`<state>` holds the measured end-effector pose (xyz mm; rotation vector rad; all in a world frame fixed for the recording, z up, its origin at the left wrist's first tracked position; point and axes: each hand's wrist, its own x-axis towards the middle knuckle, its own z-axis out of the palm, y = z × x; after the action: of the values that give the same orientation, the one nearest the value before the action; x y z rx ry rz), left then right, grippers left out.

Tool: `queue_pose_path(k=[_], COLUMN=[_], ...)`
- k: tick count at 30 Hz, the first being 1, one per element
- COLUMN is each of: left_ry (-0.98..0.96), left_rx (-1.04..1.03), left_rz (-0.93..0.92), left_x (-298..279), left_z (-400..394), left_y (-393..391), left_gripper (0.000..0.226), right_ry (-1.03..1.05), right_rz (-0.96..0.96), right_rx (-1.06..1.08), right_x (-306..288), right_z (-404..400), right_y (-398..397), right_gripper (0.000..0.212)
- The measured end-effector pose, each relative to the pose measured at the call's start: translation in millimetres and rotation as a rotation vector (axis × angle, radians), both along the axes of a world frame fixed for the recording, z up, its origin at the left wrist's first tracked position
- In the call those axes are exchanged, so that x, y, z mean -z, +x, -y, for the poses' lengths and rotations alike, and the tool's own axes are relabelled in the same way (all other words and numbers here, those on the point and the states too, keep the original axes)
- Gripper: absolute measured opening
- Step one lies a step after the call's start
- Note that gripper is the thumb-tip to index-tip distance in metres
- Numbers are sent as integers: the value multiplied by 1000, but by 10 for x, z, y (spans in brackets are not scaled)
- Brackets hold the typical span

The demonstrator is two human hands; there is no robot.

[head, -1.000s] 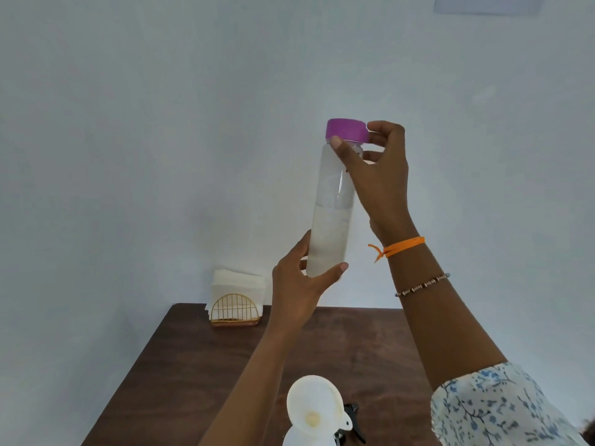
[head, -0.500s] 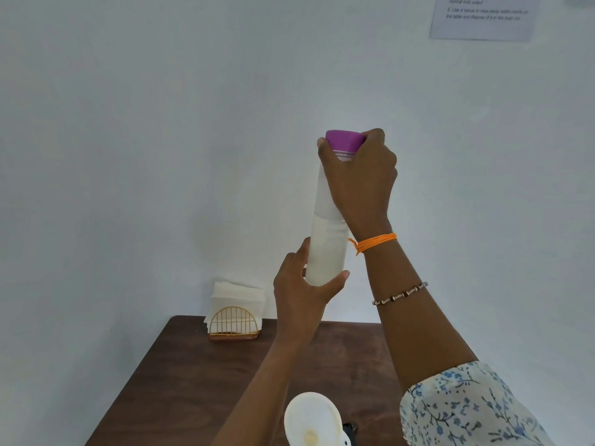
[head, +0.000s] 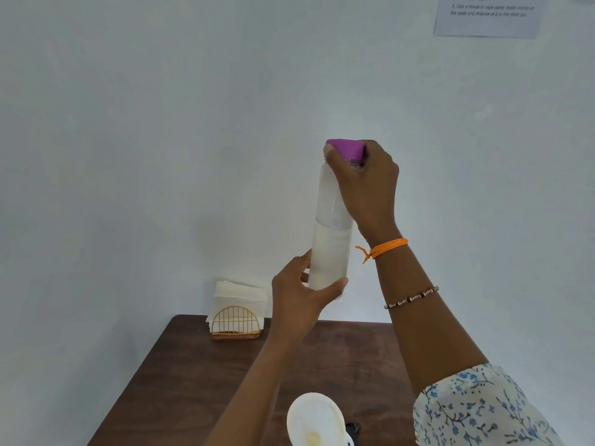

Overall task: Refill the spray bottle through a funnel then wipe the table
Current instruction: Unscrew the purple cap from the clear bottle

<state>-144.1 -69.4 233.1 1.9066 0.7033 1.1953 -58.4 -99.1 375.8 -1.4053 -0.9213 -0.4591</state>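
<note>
Bare white wall backs your water bottle, held upright at picture centre above the table. Your right hand is closed around the purple cap; your left hand wraps the base. Twist with the bottle kept vertical, base braced. At 6 o'clock, the funnel waits; napkins sit at 8 o'clock.

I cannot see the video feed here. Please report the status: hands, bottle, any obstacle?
Left hand grips bottle base. Right hand wraps purple cap, cap on. Funnel waits below. Nothing in the way.
</note>
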Motion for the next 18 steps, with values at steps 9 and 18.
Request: queue_pose_path(k=[9,18], left_ry=[-20,31], left_rx=[31,30], left_rz=[-7,17], left_x=[33,-10], left_z=[-37,-106], left_y=[-47,-95], left_gripper=[54,56], right_ry=[-153,126], right_rz=[-259,-327], right_rx=[-546,-532], right_x=[-22,-18], right_z=[80,5], right_y=[55,-61], right_gripper=[44,42])
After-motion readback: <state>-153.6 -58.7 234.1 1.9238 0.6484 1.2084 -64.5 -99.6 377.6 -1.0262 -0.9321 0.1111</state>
